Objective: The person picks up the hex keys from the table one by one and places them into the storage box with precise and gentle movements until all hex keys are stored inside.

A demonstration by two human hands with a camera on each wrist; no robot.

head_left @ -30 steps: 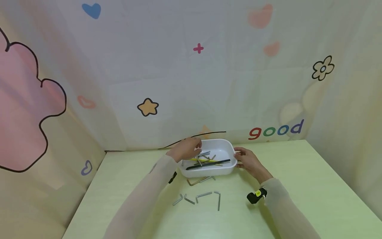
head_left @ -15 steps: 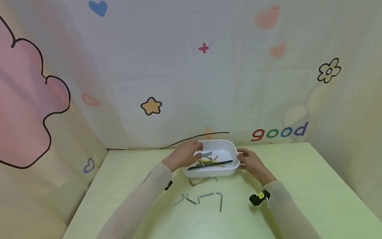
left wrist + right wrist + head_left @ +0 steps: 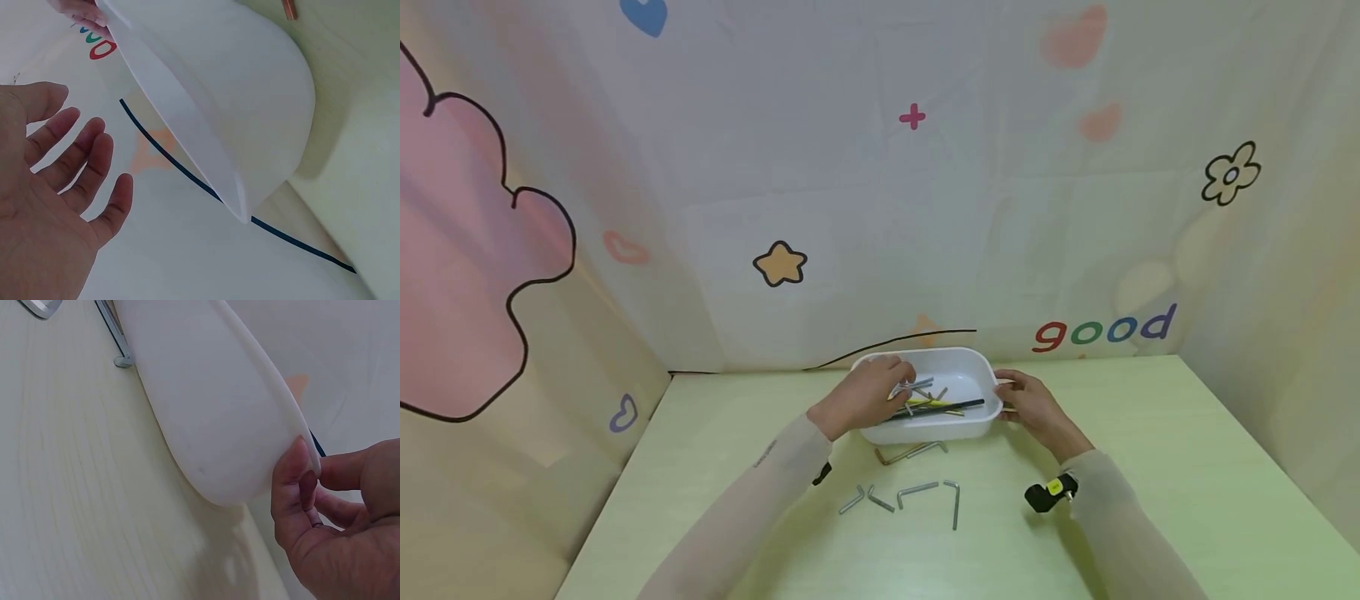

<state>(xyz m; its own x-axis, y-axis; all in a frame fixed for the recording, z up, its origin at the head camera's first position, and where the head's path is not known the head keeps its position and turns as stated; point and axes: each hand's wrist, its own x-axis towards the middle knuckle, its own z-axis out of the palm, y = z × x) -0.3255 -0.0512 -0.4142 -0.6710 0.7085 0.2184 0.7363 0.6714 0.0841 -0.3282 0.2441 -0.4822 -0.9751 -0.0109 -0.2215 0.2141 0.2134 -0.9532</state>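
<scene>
A white plastic box [image 3: 957,432] stands near the back of the table, tilted slightly toward me. Inside lie silver and bronze L-shaped hex keys [image 3: 922,383], a long black rod [image 3: 962,406] and something thin and yellow. My left hand [image 3: 867,392] reaches over the box's left side, fingertips close over the hex keys; in the left wrist view the loosely bent fingers [image 3: 97,165] show nothing between them. At the other end, my right hand [image 3: 1033,410] holds the box, its thumb and fingers [image 3: 290,481] pinching the rim. The left hand hides part of the contents.
In front of the box, a bronze hex key [image 3: 891,458] and a silver one lie close together. Several more silver hex keys [image 3: 918,490] lie in a row nearer to me on the pale table [image 3: 700,467]. A printed cloth [image 3: 850,167] hangs behind.
My left hand has come slightly lower and further over the hex keys, covering more of the black rod's left end. The right hand keeps its hold on the box.
</scene>
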